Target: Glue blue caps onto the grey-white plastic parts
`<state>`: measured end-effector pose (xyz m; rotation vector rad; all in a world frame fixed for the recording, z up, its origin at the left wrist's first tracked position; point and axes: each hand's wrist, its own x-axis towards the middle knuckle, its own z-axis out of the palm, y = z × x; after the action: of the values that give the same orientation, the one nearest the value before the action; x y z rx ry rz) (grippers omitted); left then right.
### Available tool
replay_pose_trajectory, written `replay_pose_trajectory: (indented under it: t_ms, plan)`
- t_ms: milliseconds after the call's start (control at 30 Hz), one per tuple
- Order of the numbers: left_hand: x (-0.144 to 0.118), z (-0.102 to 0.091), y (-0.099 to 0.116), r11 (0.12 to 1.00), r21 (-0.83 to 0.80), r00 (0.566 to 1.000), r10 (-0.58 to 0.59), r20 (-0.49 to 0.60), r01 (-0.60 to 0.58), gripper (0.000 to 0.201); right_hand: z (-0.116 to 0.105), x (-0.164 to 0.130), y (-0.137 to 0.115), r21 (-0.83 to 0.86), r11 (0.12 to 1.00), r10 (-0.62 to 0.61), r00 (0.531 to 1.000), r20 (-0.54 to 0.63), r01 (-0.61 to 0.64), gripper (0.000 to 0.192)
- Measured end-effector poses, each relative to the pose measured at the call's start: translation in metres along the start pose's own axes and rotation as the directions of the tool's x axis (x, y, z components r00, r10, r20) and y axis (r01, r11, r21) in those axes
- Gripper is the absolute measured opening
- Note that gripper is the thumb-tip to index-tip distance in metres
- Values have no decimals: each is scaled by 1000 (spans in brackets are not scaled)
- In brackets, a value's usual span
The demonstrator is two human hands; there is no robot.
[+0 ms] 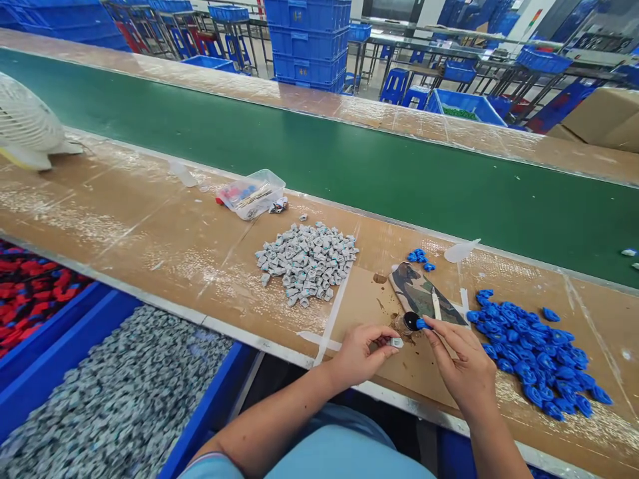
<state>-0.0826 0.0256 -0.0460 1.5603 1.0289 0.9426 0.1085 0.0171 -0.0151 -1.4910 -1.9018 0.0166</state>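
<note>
My left hand (360, 354) pinches a small grey part (396, 342) at the front edge of the wooden bench. My right hand (462, 364) holds a small blue part (423, 324) between its fingertips, right over a small black round pot (411, 320). The two hands are a few centimetres apart. A heap of grey parts (305, 261) lies behind my left hand. A spread of blue parts (536, 356) lies to the right of my right hand. A camouflage-patterned pad (417, 291) with a thin white stick (436, 304) on it sits just behind the pot.
A clear plastic box (252, 193) of small tools stands at the back of the bench beside the green conveyor belt (349, 166). A white fan (27, 126) is far left. Blue bins (114, 392) of grey and red parts sit below the front edge.
</note>
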Motion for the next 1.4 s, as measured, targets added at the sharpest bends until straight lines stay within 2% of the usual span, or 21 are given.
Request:
replay_pose_trajectory:
  t_ms: [267, 467, 533, 600, 667, 767, 867, 967, 1067, 1133, 1300, 1400]
  plan:
    - [0, -1, 1, 1000, 5, 1000, 12, 8, -12, 18, 1, 0, -1, -3, 999, 45, 999, 14, -45, 23]
    - [0, 0, -1, 1000, -4, 1000, 19, 4, -19, 19, -1, 3, -4, 14, 1000, 24, 1000, 1, -24, 22]
    - [0, 0, -1, 1000, -3, 1000, 16, 4, -16, 19, -1, 2, -4, 42, 997, 58, 998, -3, -58, 22]
    - [0, -1, 0, 1000, -7, 1000, 8, 0, -8, 19, -1, 0, -4, 80, 984, 158, 987, 0, -158, 24]
    - [1, -1, 2, 1000, -27, 1000, -8, -5, 8, 19, 0, -2, -2, 119, 943, 311, 950, 12, -310, 29]
    - [1, 2, 3, 986, -141, 995, -94, -13, 91, 19, 3, -3, 3, 228, 827, 508, 857, 88, -514, 37]
    - [1, 8, 2, 917, -345, 977, -214, 0, 201, 22, 3, -1, 2, 402, 678, 586, 783, 210, -615, 39]
    - [1, 12, 1, 850, -471, 964, -267, 0, 235, 25, 2, -1, -7, 499, 584, 600, 755, 266, -640, 38]
    - [0, 12, 1, 819, -516, 958, -286, 14, 251, 27, 1, -8, -16, 511, 562, 587, 749, 307, -650, 37]
    - [0, 10, 1, 808, -531, 959, -283, 28, 254, 28, 3, -14, -20, 490, 583, 572, 756, 318, -648, 38]
    - [-1, 9, 1, 808, -542, 968, -247, 44, 231, 26, 8, -24, -26, 389, 751, 465, 845, 264, -534, 32]
    - [-2, 9, 1, 807, -549, 973, -222, 56, 216, 27, 9, -24, -30, 356, 823, 387, 895, 222, -444, 27]
